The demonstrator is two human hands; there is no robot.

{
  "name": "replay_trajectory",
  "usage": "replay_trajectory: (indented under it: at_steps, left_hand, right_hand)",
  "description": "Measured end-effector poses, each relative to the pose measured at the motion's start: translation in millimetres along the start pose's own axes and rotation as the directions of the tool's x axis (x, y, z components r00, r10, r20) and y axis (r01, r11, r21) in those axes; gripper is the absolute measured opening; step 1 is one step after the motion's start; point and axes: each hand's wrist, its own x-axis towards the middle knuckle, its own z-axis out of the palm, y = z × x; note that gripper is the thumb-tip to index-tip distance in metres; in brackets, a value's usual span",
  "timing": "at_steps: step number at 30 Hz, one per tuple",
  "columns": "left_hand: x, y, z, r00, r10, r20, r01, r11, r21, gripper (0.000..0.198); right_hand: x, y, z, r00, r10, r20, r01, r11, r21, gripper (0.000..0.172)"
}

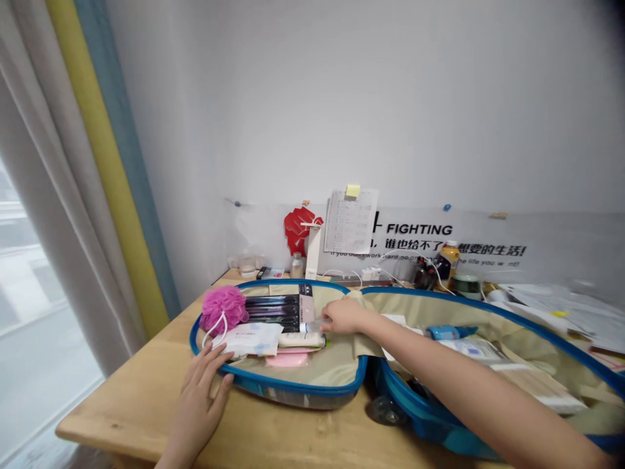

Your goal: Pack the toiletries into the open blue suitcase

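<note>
An opened blue-rimmed suitcase [319,394] lies on the wooden table, both halves facing up. My right hand [346,315] reaches into its left half, fingers pinched on a small translucent tube [315,326] with a whitish end. Beside that tube lie a pack of toothbrushes [273,309], a cream-coloured tube [303,340] and a pink item [288,359]. A pink bath puff [223,309] and a white packet [251,340] sit at the left side. My left hand [206,381] rests at the suitcase's near left rim, fingers spread, holding nothing.
The right half holds a blue tube [449,332] and white packs [532,384]. Along the wall stand a small glass bottle [296,266], a white lamp [313,254] and a yellow-capped bottle [448,257]. Papers [551,319] lie at the right; a curtain [97,195] hangs left.
</note>
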Motion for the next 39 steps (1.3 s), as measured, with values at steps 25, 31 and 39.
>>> replay_trajectory:
  at_steps: [25, 31, 39]
  left_hand:
    - [0.0, 0.0, -1.5, 0.999, -0.035, 0.011, 0.036, 0.999, -0.035, 0.031]
    - [-0.3, 0.3, -1.7, 1.0, -0.013, 0.01, 0.013, 1.0, -0.024, 0.031]
    - [0.2, 1.8, -0.6, 0.999, -0.038, 0.006, 0.038, 0.998, -0.046, 0.031]
  right_hand:
    - [-40.8, 144.4, 56.2, 0.965, 0.262, 0.031, -0.263, 0.963, 0.061, 0.034]
    - [-50.3, 147.4, 24.6, 0.953, 0.298, -0.051, -0.295, 0.954, 0.057, 0.031]
    - [-36.5, 96.9, -19.7, 0.948, 0.186, -0.258, -0.158, 0.979, 0.126, 0.036]
